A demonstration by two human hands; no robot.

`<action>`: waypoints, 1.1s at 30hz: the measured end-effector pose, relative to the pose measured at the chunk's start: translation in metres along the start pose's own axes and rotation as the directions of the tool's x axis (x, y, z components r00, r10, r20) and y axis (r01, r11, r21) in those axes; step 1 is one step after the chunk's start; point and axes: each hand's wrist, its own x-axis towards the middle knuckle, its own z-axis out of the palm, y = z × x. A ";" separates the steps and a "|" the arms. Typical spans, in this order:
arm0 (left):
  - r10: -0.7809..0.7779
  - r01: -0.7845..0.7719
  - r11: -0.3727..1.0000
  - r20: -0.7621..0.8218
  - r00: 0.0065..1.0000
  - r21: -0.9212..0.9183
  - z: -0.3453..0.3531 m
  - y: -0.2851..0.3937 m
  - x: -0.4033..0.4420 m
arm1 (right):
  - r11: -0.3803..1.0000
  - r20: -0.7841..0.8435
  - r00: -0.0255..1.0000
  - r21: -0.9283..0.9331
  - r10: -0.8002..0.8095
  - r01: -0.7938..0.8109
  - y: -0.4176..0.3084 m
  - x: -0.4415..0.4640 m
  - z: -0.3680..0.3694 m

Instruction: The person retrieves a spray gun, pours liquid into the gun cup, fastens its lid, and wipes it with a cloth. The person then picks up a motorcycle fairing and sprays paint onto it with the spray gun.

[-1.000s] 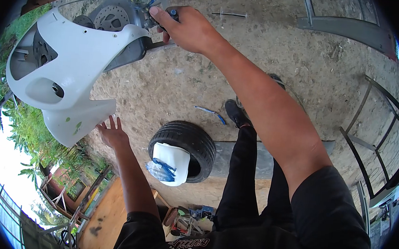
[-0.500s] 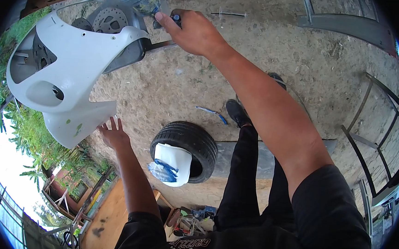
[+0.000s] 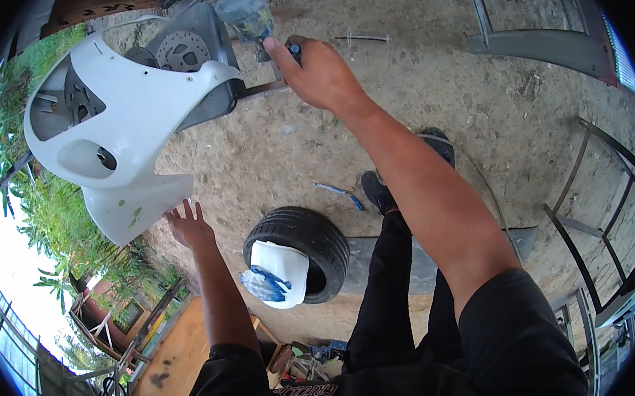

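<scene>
A white motorcycle fairing [image 3: 132,104], with a round hollow and small green marks on its lower part, stands at the left. My left hand [image 3: 190,228] is at its lower right corner with the fingers spread; whether they touch the edge is unclear. My right hand [image 3: 320,73] is closed round the grip of a spray gun [image 3: 244,10], whose cloudy see-through cup has blue and yellowish stains. The cup is above and right of the fairing's upper edge. The gun's nozzle cannot be made out.
A black tire [image 3: 303,230] lies on the dirt ground, bearing a white pad [image 3: 294,266] and a blue-smeared plastic bag [image 3: 266,284]. A hose [image 3: 481,174] runs by my feet. Metal frames [image 3: 583,183] stand at the right. Behind the fairing is a grey panel with a perforated disc [image 3: 183,50].
The whole view has shifted a little, so the fairing and tire appear lower and further right. My right hand with the spray gun has moved slightly right relative to the fairing.
</scene>
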 end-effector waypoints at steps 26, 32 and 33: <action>-0.062 0.062 0.996 0.007 0.998 -0.067 0.002 -0.006 -0.053 | 0.993 0.068 0.991 -0.004 0.117 -0.117 -0.025 -0.004 -0.015; -0.054 0.056 0.996 0.031 0.998 -0.069 -0.001 -0.010 -0.058 | 0.983 0.183 0.982 0.164 0.051 -0.082 -0.051 -0.014 -0.025; -0.057 0.059 0.996 0.030 0.998 -0.073 -0.001 -0.010 -0.058 | 0.978 0.197 0.979 0.191 0.047 -0.085 -0.053 -0.016 -0.027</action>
